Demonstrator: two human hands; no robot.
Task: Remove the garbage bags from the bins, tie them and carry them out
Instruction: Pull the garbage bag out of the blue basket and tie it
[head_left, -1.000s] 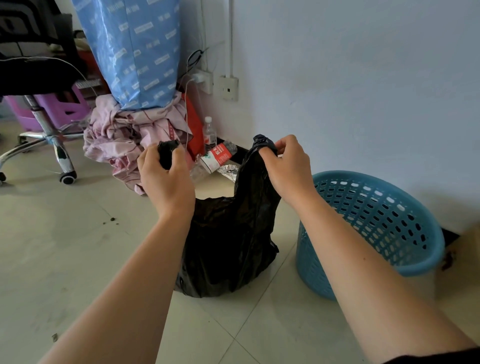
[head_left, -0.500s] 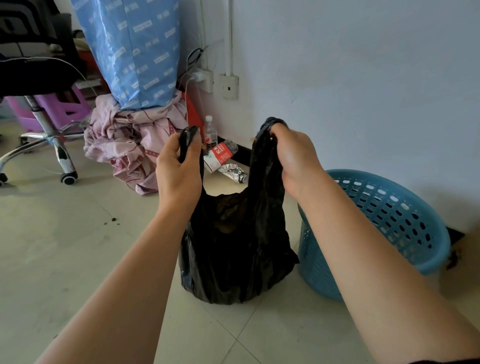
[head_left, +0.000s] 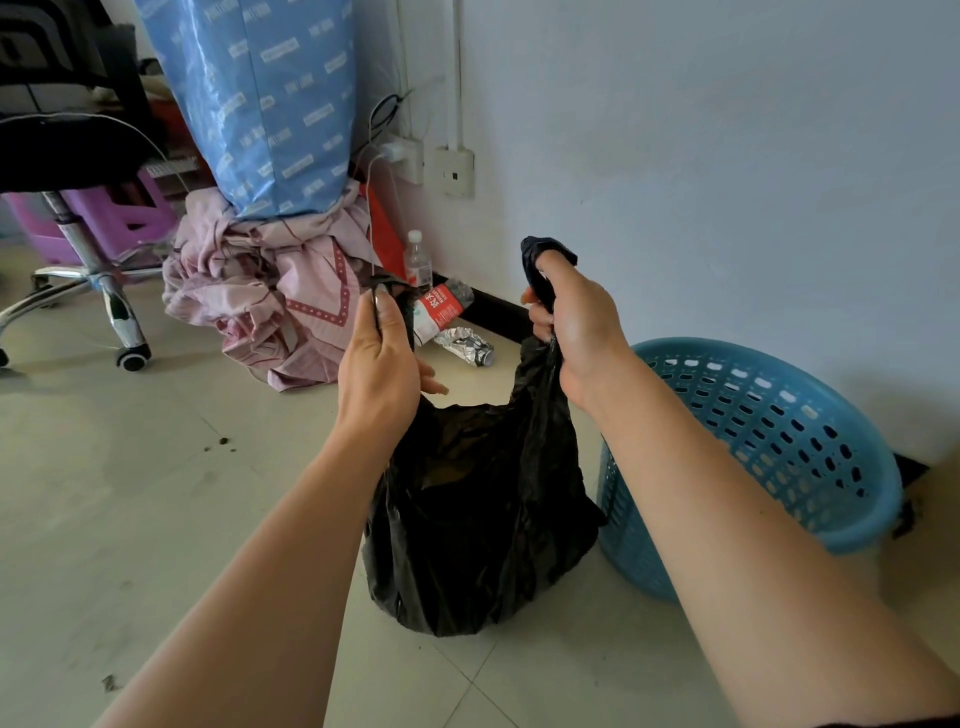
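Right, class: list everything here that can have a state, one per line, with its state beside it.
Garbage bag: out of the bin, on the floor, mouth open, untied.
Left hand: grips one bag handle.
Right hand: grips the other handle.
Blue bin: standing, no liner inside.
Clear bottle: upright, capped.
Red-label bottle: lying on its side.
Charger: plugged in.

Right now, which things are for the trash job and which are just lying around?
For the job: black garbage bag, blue bin, left hand and right hand holding the bag's handles.
Lying about: pink cloth heap, water bottle, office chair, purple stool.
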